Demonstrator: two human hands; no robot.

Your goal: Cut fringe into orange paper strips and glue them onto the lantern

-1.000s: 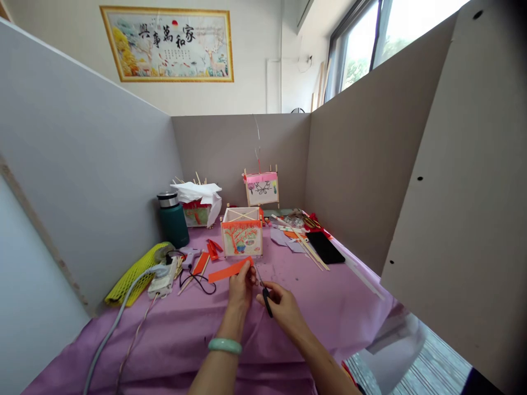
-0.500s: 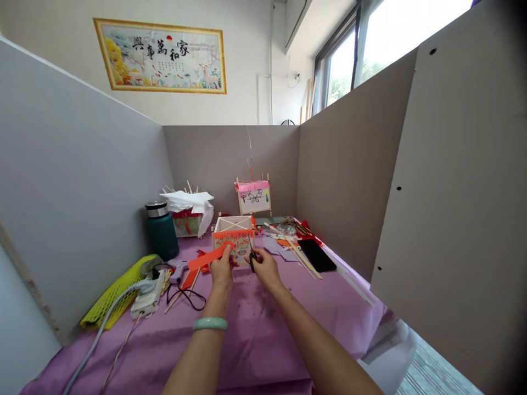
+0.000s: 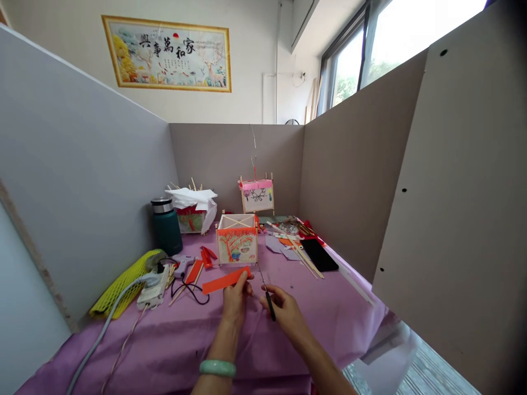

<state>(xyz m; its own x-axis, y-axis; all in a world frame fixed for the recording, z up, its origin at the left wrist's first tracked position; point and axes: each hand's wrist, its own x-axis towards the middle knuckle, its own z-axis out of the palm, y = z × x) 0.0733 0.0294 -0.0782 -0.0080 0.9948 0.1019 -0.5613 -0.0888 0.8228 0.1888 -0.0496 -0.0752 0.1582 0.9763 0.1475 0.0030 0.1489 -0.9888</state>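
Note:
My left hand (image 3: 235, 300) pinches an orange paper strip (image 3: 222, 281) near its right end; a pale green bangle circles that wrist. Black-handled scissors (image 3: 269, 302) are in my right hand (image 3: 287, 310), with the blades pointing up and slightly left. The blades are just right of the strip and apart from it. Behind both hands stands a box-shaped lantern (image 3: 237, 247) with a stick frame, a drawn tree on its front and an orange fringe along the top edge.
A dark green bottle (image 3: 167, 230), a power strip (image 3: 152, 291) and a glue gun (image 3: 183, 265) are at the left. Wooden sticks (image 3: 307, 258) and a black phone (image 3: 319, 255) lie at the right. A pink-topped lantern (image 3: 257, 196) hangs behind.
Both hands have come down and nearer to me, away from the lantern, with the strip and the scissors. More of the lantern's front shows. The whole view has shifted slightly.

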